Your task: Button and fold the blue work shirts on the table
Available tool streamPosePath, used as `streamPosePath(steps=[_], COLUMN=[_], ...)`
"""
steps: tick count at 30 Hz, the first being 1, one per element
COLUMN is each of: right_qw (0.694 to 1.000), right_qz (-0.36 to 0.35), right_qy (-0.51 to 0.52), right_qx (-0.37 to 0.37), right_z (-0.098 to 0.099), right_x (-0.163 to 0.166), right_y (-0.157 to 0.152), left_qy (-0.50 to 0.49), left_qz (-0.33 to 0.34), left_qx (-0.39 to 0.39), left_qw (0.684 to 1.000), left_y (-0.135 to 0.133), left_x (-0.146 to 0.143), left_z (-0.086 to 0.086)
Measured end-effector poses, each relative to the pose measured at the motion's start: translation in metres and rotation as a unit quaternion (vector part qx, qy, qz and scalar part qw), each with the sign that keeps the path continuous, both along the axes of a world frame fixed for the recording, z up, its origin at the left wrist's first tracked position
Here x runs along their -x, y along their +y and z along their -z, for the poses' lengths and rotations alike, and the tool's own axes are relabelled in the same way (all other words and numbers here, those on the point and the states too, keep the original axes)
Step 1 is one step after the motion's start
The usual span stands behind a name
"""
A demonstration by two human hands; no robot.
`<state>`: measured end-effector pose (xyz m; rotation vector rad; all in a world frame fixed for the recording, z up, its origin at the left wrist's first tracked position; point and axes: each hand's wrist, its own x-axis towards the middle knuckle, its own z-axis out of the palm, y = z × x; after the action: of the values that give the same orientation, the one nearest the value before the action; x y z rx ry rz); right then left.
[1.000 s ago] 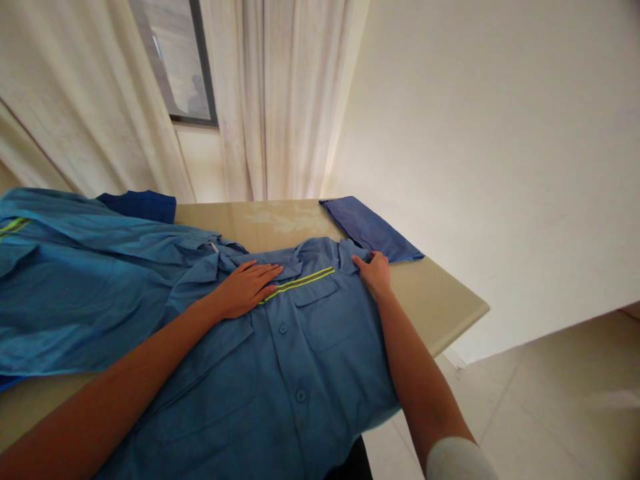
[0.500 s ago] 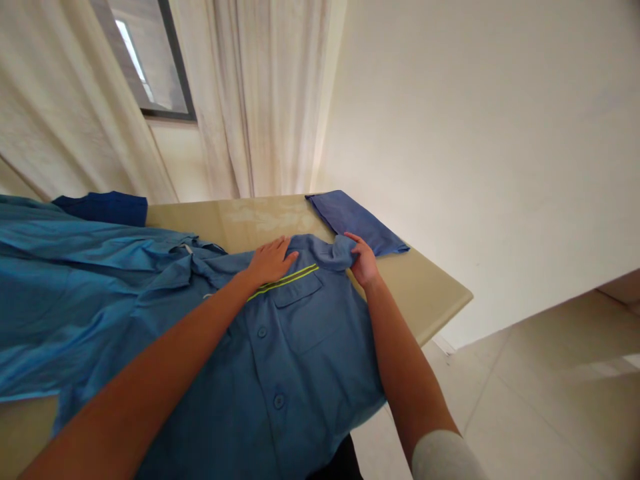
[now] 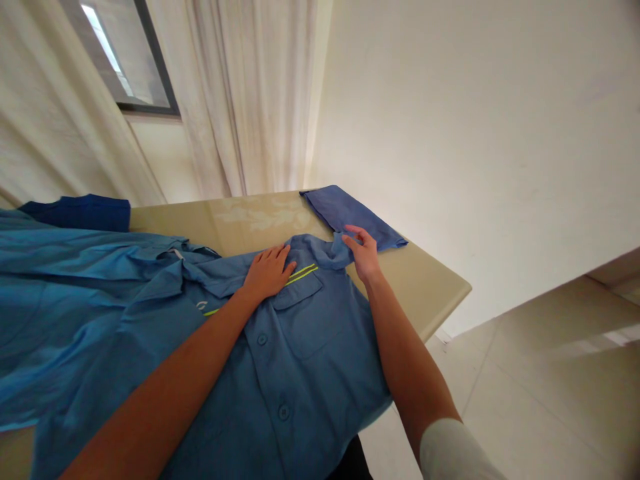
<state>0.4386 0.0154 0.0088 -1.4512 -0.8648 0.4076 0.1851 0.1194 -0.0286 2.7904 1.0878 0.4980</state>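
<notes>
Left hand has slid nearer the folded cloth, flat on the blue shirt, gripping nothing. Right hand pinches the shirt's edge beside that cloth; shirt, nearside of it, looks steadied.

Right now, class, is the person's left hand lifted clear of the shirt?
No, the left hand rests palm down on the shirt, covering part of the yellow stripes.
</notes>
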Motion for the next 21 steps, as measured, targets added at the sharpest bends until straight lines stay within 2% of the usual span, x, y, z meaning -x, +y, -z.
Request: streamPosePath(steps=[1, 3, 4, 6, 9, 12, 16, 19, 21], right_qw=[0.995, 0.964, 0.946, 0.923, 0.926, 0.940, 0.937, 0.925, 0.918], right_qz=[-0.092, -0.266, -0.323, -0.376, -0.353, -0.311, -0.256, -0.224, -0.231], right_qy=[-0.002, -0.003, -0.002, -0.004, -0.021, -0.094, -0.220, -0.275, -0.275], right_qx=[-0.026, -0.013, 0.015, 0.082, 0.129, 0.106, 0.089, 0.140, 0.165], right_z=[-0.006, -0.013, -0.015, -0.013, -0.009, -0.010, -0.011, -0.006, -0.002], right_x=[0.009, 0.026, 0.033, 0.042, 0.042, 0.037, 0.033, 0.029, 0.025], right_y=[-0.004, -0.011, -0.014, -0.016, -0.016, -0.016, -0.017, -0.015, -0.014], left_qy=[-0.007, -0.027, -0.043, -0.097, -0.204, -0.265, -0.226, -0.209, -0.210], left_qz=[0.001, 0.011, 0.019, 0.027, 0.002, -0.039, -0.036, -0.019, -0.016], left_qx=[0.003, 0.014, 0.021, 0.038, 0.082, 0.136, 0.138, 0.138, 0.154], left_qw=[1.000, 0.999, 0.999, 0.994, 0.976, 0.954, 0.964, 0.968, 0.965], left_y=[0.001, 0.004, 0.006, 0.011, 0.019, 0.022, 0.022, 0.020, 0.020], left_x=[0.000, 0.002, 0.003, 0.003, 0.003, 0.003, 0.004, 0.005, 0.006], left_z=[0.001, 0.004, 0.004, 0.004, -0.001, -0.005, -0.004, -0.004, -0.006])
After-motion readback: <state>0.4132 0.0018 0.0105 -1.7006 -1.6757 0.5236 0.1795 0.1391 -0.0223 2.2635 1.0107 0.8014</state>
